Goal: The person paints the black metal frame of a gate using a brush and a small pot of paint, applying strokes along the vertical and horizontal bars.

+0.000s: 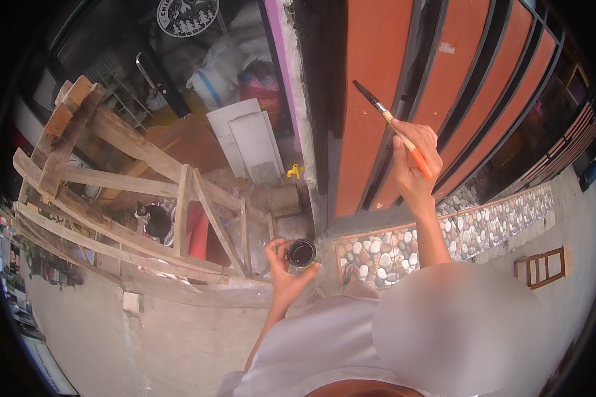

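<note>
My right hand [418,162] is raised and closed around the handle of a paintbrush [404,135]. Its dark bristle tip points up and left, and the wooden handle ends in orange. Just beyond stands an orange panel wall [371,59] divided by dark grey strips; the bristles look close to it, but I cannot tell whether they touch. Lower down, my left hand [289,276] wraps round a small open paint can [301,253] with dark, nearly black contents. The can is held upright in front of my body.
At left stands a rough wooden frame [185,218], with a black-and-white cat [153,220] behind its slats. White boards [248,142] lean near a yellow tap [295,171]. A pebble-covered strip [404,248] runs along the wall's foot. A small brown wooden frame [540,267] lies at right.
</note>
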`<state>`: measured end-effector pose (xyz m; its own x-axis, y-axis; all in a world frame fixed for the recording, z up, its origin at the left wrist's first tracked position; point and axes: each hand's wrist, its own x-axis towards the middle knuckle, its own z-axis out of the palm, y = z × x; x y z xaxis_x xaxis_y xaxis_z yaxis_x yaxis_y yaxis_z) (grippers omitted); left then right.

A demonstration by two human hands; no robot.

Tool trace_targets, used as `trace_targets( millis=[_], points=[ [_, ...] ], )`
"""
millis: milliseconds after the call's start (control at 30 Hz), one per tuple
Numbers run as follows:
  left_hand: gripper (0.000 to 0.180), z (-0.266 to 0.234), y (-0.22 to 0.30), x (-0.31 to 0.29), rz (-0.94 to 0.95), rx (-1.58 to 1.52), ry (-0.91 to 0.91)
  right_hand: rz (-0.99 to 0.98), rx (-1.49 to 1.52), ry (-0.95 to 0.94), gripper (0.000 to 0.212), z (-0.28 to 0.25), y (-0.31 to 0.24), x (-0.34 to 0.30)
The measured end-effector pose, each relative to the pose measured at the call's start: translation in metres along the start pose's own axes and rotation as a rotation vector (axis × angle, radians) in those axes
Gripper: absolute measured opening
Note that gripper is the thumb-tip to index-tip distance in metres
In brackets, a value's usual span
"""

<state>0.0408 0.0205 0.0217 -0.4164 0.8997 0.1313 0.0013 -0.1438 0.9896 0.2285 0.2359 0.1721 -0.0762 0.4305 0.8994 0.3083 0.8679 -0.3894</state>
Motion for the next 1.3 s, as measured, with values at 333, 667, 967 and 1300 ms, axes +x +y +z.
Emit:
trace_targets(
  millis=[333,667,967,1300],
  points=[
    [0.088,-0.039,-0.003,-0.003,0.06,0.054,0.066,-0.388,-0.241,0.312,0.023,0.048,-0.01,0.044],
    [0.087,-0.035,-0.01,0.009,0.097,0.05,0.023,-0.212,-0.267,0.017,0.014,0.054,0.004,-0.028],
    [0.09,-0.034,-0.021,0.02,0.095,0.056,-0.004,-0.377,-0.253,0.363,0.012,0.063,0.003,0.043],
    [0.088,-0.04,-0.023,0.025,0.069,0.037,0.001,-0.26,-0.223,0.268,0.008,0.059,-0.003,0.013]
  ],
)
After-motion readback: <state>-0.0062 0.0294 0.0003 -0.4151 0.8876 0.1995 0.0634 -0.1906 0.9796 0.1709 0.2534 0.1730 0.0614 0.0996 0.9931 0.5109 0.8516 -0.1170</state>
